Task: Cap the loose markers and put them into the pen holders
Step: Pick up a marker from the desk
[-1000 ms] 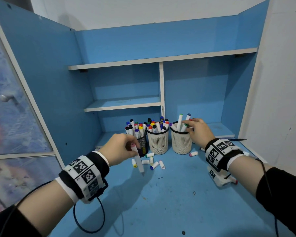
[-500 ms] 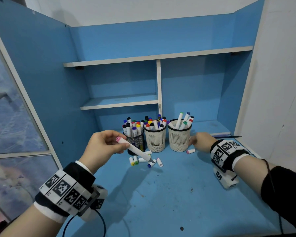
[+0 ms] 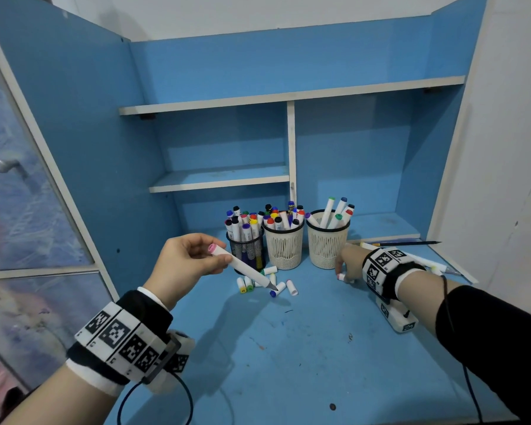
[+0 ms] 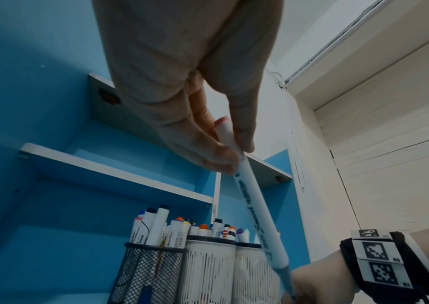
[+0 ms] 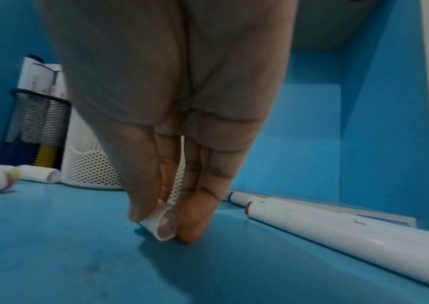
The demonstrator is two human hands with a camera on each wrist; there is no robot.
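**Desk editor:** What's the marker doing in this one?

**Operator:** I have the uncapped marker (image 3: pixel 244 266) pinched near its pink-capped end in my left hand (image 3: pixel 186 265), thumb and fingertips (image 4: pixel 220 158) clamped on the barrel. It slants down and to the right, bare tip hanging over the loose caps (image 3: pixel 269 283) scattered on the blue desk (image 3: pixel 288 363), just in front of the black mesh holder (image 3: pixel 247 248).

**Desk editor:** And the right hand?

**Operator:** My right hand (image 3: pixel 348 263) is down on the desk, near the foot of the right-hand white holder (image 3: pixel 327 240). The wrist view shows thumb and forefinger closed on a small white cap (image 5: pixel 162 223) that rests on the surface, open mouth facing the camera.

**Desk editor:** So which step is it?

**Operator:** I'd call it the capping step, at the pickup: marker ready, cap gripped but not yet lifted. Next, I judge, I must raise the cap, bring the two hands together, line the cap's mouth with the tip and push it home, then drop the marker in a holder. The right white one looks least crowded; the middle white holder (image 3: pixel 284 243) is packed.

**Desk editor:** Anything left after that?

**Operator:** More loose markers (image 3: pixel 423 260) lie along the far right edge of the desk, behind my right wrist.
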